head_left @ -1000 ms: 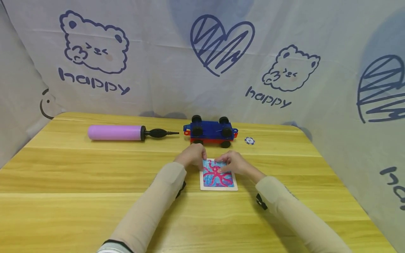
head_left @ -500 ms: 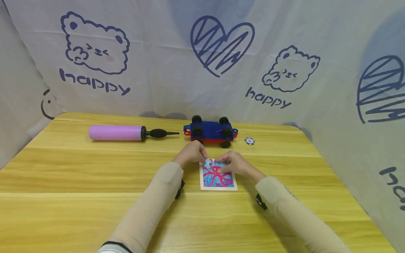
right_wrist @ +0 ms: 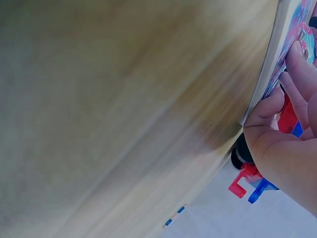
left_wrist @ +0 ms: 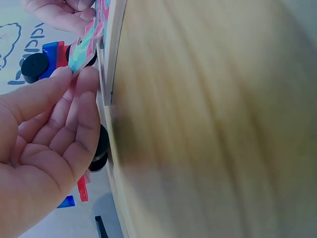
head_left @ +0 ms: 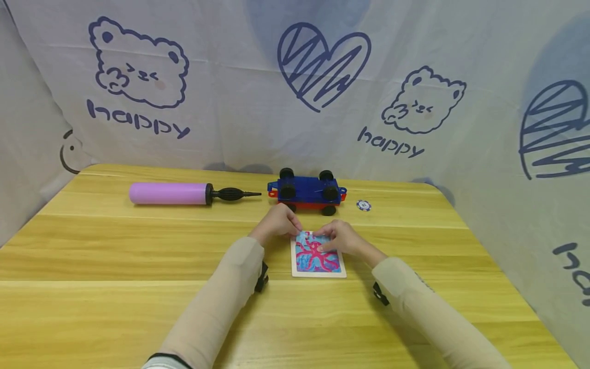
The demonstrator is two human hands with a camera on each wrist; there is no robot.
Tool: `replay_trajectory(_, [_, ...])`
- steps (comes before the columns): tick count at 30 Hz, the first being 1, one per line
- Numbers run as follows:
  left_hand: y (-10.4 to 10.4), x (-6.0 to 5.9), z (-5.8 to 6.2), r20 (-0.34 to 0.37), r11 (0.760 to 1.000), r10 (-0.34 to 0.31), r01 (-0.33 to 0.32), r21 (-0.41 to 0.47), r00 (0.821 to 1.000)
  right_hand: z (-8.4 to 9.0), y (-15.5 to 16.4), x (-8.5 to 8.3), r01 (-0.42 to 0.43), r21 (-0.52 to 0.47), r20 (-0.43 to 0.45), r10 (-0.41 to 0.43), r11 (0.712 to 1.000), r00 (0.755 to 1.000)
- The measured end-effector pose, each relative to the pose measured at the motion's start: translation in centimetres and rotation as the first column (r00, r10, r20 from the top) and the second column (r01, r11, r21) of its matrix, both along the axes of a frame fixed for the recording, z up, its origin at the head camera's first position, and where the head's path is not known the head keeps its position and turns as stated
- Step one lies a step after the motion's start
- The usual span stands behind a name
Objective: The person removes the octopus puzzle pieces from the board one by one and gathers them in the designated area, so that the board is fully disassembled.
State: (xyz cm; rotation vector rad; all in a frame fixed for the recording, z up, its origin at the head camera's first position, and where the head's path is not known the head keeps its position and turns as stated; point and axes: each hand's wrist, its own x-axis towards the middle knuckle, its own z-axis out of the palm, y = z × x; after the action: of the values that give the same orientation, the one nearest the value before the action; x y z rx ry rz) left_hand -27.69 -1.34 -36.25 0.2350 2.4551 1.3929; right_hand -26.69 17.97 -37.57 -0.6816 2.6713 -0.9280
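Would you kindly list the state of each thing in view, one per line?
Puzzle board: flat on table, octopus picture up.
Puzzle piece: lifted, pinched by left hand.
Right hand: fingers resting on board.
Toy car: upside down, wheels up.
Pump: lying on its side.
Poker chip: lying flat.

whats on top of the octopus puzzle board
The right hand rests on the octopus puzzle board; the left hand pinches a piece at its far left corner. The hands cover the board's far edge.
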Motion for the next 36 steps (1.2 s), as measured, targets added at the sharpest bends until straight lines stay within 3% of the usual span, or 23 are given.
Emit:
replay_trajectory(3, [0.0,0.0,-0.1,0.02,0.999,0.014,-0.015,0.038,1.0,0.1,0.0,0.1,-0.002,0.0,-0.001,0.002,1.0,1.0])
replay_trajectory(15, [-1.3,-0.3,-0.1,0.011,0.998,0.05,-0.051,0.032,0.999,0.0,-0.1,0.0,0.009,0.012,0.0,-0.009,1.0,1.0])
replay_trajectory(30, [-5.7,-0.4,0.1,-0.057,0.997,0.037,-0.033,0.068,0.998,0.2,0.1,0.3,0.014,0.044,-0.002,-0.014,0.999,1.0])
replay_trajectory(36, [-7.5,-0.2,0.2,-0.04,0.99,0.069,-0.064,0.128,0.997,0.2,0.0,0.2,0.054,0.041,0.033,-0.055,0.998,0.998])
